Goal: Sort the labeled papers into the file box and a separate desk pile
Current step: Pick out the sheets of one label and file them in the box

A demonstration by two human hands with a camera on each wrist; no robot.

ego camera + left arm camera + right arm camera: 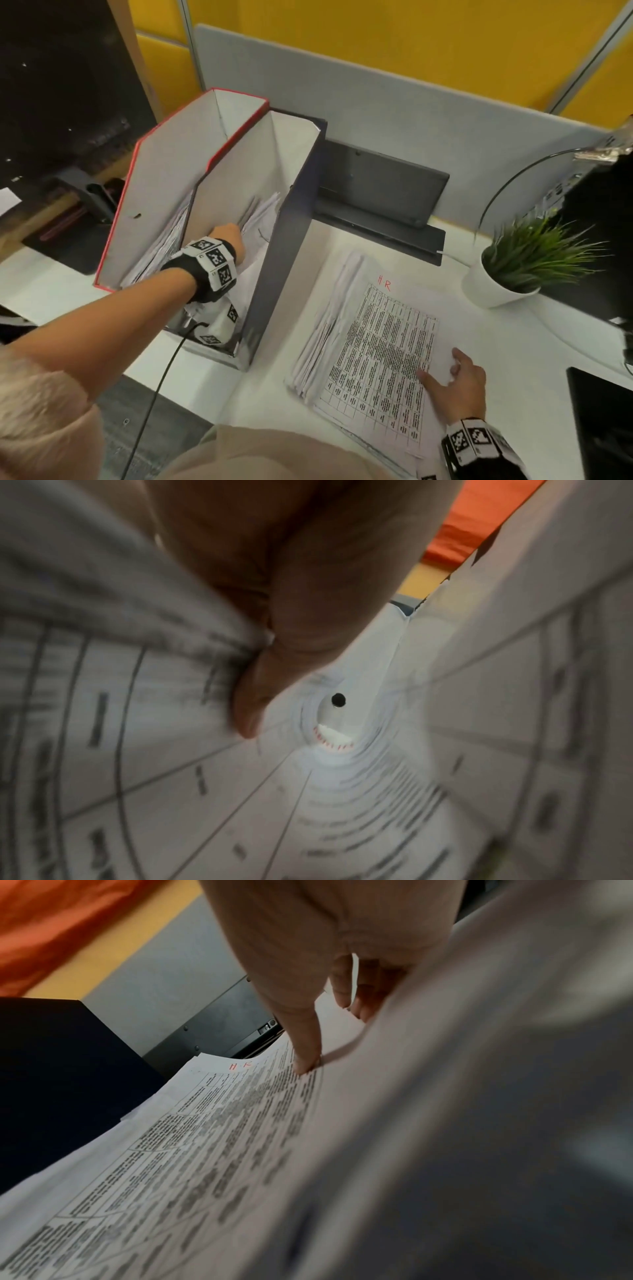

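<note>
- The left hand (230,240) is reached down into the dark blue file box (284,246); in the left wrist view its thumb and fingers (260,647) are seen pinched together on the edge of a printed sheet (113,723) among the papers standing in the box.
- The right hand (457,383) is laid on the desk pile (359,342) at the near right, with the fingers spread and mostly straight; in the right wrist view one fingertip (306,1064) is pressed onto the top sheet (192,1150) while the sheet's right edge is seen lifted and blurred close to the camera.
- The top sheet of the pile is printed with a table and marked "HR" (383,283) in red at its far end; the sheets beneath are fanned out to the left.
- The pile is placed just right of the dark blue file box, on the white desk (534,359).
- A red-edged file box (161,192), also holding papers, is stood touching the left side of the blue one.
- A potted green plant (513,270) is seen at the far right, well apart from the pile.
- A grey partition (411,99) is set along the far edge of the desk.
</note>
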